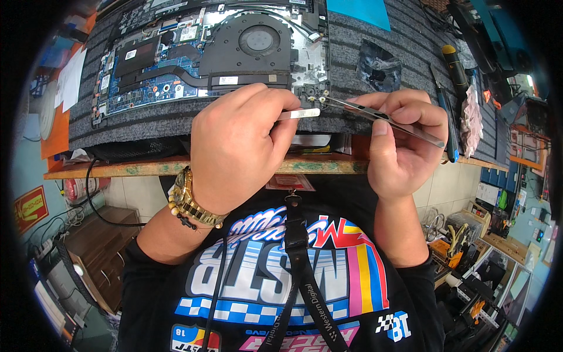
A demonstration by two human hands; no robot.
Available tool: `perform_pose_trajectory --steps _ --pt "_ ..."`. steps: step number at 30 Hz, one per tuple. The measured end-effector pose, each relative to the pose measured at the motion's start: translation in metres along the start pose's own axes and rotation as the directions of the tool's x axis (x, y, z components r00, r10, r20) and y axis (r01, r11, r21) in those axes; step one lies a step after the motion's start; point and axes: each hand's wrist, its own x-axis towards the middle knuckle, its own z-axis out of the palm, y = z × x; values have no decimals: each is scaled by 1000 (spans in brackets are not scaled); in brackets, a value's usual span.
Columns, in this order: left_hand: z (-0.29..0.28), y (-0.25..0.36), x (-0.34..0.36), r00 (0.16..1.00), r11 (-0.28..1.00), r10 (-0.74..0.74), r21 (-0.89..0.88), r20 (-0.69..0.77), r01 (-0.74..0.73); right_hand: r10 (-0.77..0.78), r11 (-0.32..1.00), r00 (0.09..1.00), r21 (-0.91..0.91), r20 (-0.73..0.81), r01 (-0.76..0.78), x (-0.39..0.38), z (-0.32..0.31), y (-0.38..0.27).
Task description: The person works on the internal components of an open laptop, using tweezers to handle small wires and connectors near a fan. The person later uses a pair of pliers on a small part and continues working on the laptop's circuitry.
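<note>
An opened laptop base [193, 85] lies on a striped grey mat, its blue circuit board, copper-and-black heat pipe and round cooling fan [259, 40] exposed. My right hand [402, 132] pinches a pair of silver tweezers [410, 130]. Their tips point left, at small brass-coloured screw posts [322, 100] by the laptop's near right corner; whether they touch cannot be made out. Close beside that corner, my left hand [237, 146] is closed with thumb and index finger around a flat silver strip [303, 114] with a rounded end. The strip's other end is hidden by the hand.
A crumpled dark plastic bag [380, 66] and a blue sheet [365, 10] lie right of the laptop. Farther right are a yellow-and-black tool handle [450, 58], a blue-black slim tool [448, 126] and a crumpled pinkish wrapper [471, 120]. The wooden bench edge [135, 169] runs below my hands.
</note>
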Motion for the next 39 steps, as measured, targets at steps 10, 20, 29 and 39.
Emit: perform_pose_trajectory --steps 10,20,29,39 --pt "-4 2 0 999 1000 -2 15 43 2 36 999 999 4 -28 -36 0 2 0" --pt "0 1 0 1000 1000 -11 -16 -1 11 119 992 993 32 -12 -119 8 -2 2" --pt "-1 2 0 1000 1000 -21 -20 5 21 240 971 970 -1 38 -240 26 -7 -2" --pt "-1 2 1 1000 1000 -18 -8 12 18 276 961 958 -45 80 -273 38 -12 0"
